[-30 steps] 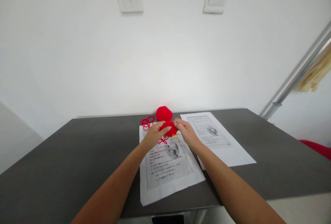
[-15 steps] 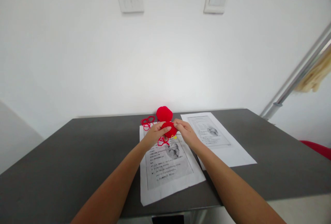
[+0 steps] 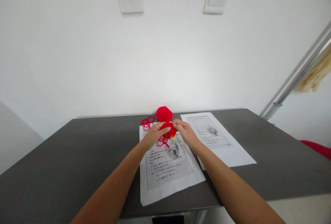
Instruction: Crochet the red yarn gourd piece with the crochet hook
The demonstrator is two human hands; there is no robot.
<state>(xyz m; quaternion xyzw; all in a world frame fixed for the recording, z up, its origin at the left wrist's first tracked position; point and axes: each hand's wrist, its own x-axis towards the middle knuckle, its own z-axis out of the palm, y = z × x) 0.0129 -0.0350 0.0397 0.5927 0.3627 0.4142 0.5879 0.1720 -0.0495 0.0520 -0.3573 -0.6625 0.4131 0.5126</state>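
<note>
Small round red crocheted yarn piece (image 3: 169, 130): fuzzy, dome-like, held just above the near printed white paper sheet (image 3: 168, 169), approx centre of the dark grey tabletop (image 3: 77, 158). Thin red strand loops hang under it, touching the sheet. Tiny yellow item (image 3: 174, 138) at its lower right edge, too small to ID.

Left hand (image 3: 153, 135): forearm in from lower left, fingers curled, thumb and forefinger pinching the piece's left side. Right hand (image 3: 185, 131): forearm from lower right, fingertips pinched together at the piece's upper right edge; whether on yarn or a tool, can't tell.

Behind: red yarn ball (image 3: 163, 113) near table's far edge, loose red yarn tangle (image 3: 147, 122) just left of it. Second printed white sheet (image 3: 219, 141) to the right, overlapping the first.
</note>
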